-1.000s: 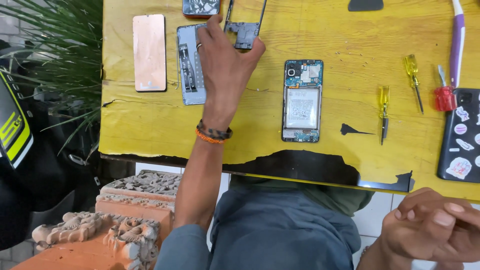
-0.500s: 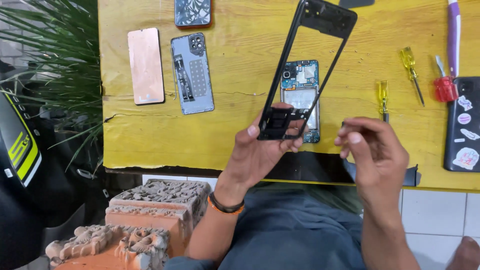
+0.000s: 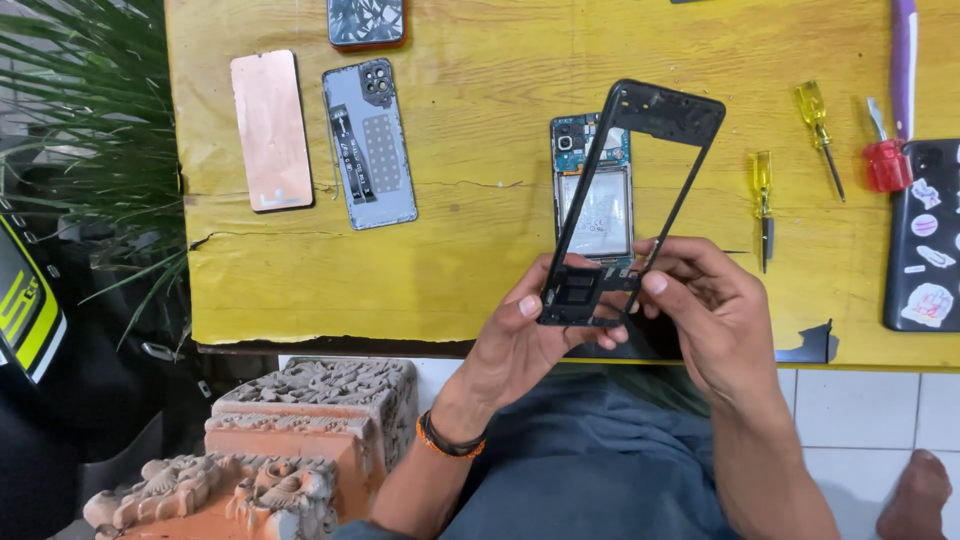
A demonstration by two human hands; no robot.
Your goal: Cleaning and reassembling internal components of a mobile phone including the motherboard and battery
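A worn yellow-painted wooden table (image 3: 480, 270) with chipped edges fills the upper view, set over a white tiled floor with a carved terracotta block (image 3: 300, 420) and green plant leaves (image 3: 90, 120) at the left.

Above the table's near edge, both hands meet on one thing: a black plastic phone mid-frame (image 3: 630, 200), an open rectangle held up and tilted, its top end reaching out over the table. The left hand (image 3: 520, 340) cups the frame's bottom end from below with the thumb on its face; the right hand (image 3: 715, 310) pinches the same end from the other side, thumb tip against the lower rail. Both are closed on the frame, just beside each other.

Directly behind the frame lies an opened phone body with a silvery battery and teal circuit board (image 3: 597, 190) showing, flat on the table. So the phone looks well stripped: the frame is off and in hand, the innards bare.

Further left lie a grey back panel with camera cut-outs (image 3: 370, 145), a copper-coloured rectangular panel (image 3: 271, 130) and, at the top edge, a phone with a cracked screen (image 3: 366, 22). To the right rest two yellow-handled screwdrivers (image 3: 763, 195), a red-handled tool (image 3: 886, 160) and a black stickered phone case (image 3: 925, 250). The parts all lie apart, none rejoined yet.
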